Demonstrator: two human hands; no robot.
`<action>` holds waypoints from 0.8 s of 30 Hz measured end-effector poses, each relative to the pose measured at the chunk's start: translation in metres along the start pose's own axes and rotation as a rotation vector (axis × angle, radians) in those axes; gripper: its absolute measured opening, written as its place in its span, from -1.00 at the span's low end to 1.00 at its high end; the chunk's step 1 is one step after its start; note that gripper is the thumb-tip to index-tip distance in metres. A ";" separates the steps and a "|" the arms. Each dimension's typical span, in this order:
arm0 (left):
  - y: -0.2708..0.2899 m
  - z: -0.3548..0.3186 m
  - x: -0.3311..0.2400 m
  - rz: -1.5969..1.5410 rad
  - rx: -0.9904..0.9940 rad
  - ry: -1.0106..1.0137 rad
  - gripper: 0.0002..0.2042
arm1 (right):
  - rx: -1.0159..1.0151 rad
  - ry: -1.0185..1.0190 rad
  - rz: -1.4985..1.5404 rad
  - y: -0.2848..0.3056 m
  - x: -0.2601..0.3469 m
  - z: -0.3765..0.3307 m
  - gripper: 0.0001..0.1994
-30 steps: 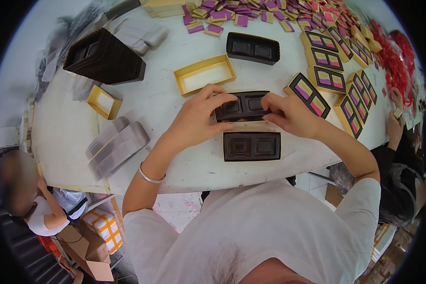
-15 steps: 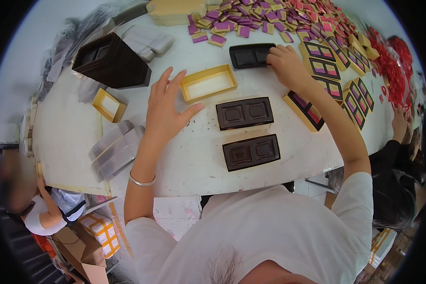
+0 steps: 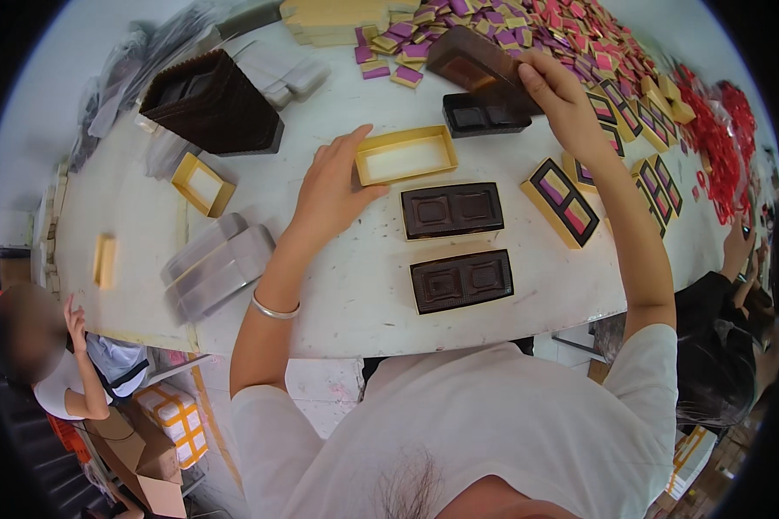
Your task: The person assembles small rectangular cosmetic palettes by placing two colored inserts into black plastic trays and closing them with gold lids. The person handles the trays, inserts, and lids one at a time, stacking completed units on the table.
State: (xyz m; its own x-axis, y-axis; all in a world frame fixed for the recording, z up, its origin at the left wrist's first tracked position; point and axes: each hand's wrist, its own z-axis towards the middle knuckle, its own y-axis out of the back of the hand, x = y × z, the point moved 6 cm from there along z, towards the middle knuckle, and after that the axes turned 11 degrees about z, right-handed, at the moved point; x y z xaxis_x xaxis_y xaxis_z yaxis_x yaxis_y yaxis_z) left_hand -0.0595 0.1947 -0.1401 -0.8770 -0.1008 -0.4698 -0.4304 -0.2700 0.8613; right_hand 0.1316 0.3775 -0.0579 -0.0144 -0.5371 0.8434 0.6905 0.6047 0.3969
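Observation:
My right hand [image 3: 561, 95] grips one end of a dark brown plastic insert tray [image 3: 474, 62], lifted and tilted above the table. Below it a second black two-compartment tray [image 3: 486, 121] lies on the surface. My left hand [image 3: 331, 186] is at the left end of an open gold box [image 3: 407, 180] with a white inside, its fingers at the far corner and thumb at the near edge. Nearer to me, two gold boxes hold brown trays with two square recesses each: one box [image 3: 452, 211] just below the empty one, another [image 3: 461, 281] closest to me.
A tall stack of brown trays [image 3: 216, 108], a small gold box [image 3: 203, 186] and clear plastic lids [image 3: 221, 268] are at left. Small purple-and-gold packets [image 3: 407, 52] heap at the back. Filled boxes [image 3: 561, 203] and red ribbon [image 3: 727, 147] lie right. Co-workers sit at both sides.
My right hand has raised a brown tray off the one on the table and moved it up and away. My left hand has closed in on the empty gold box, which has shifted right.

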 end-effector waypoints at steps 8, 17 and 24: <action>-0.004 -0.001 0.000 -0.304 0.131 0.026 -0.20 | 0.522 -0.710 -0.111 -0.083 -0.045 0.003 -0.63; 0.000 -0.004 0.006 -0.268 0.149 0.051 -0.29 | 0.519 0.188 -0.312 -0.083 0.017 0.002 -0.72; -0.005 0.003 -0.001 -0.327 0.182 0.013 -0.30 | 0.690 0.561 -0.630 -0.094 -0.009 -0.035 -0.57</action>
State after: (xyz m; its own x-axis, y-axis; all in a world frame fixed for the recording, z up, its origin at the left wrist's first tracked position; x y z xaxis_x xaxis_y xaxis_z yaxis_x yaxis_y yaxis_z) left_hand -0.0576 0.1991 -0.1434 -0.6847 -0.0498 -0.7272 -0.7193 -0.1150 0.6851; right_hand 0.0921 0.3041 -0.1155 0.2297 -0.9521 0.2016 0.1178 0.2328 0.9654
